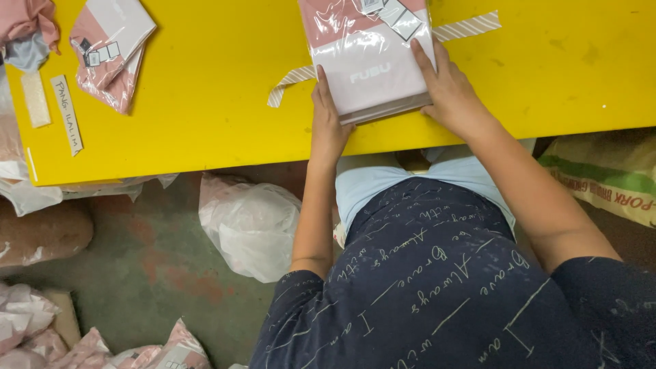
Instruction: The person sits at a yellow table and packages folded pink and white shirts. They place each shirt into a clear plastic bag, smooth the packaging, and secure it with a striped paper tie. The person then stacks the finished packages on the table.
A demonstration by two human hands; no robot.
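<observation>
A folded pink-and-white garment in a clear plastic bag (369,55) lies on the yellow table (205,102) over a striped strap (471,27). My left hand (328,119) presses flat against the bag's left edge near its front corner. My right hand (447,85) rests on the bag's right side, fingers stretched along its edge. Both hands hold the packet by its sides. Paper tags (396,15) show through the plastic at the top.
A second bagged pink-and-white garment (111,49) lies at the table's far left, beside paper labels (67,113) and loose clothes (27,27). Below the table are crumpled plastic bags (249,225), more bagged garments (171,352) and a printed sack (608,174) at right.
</observation>
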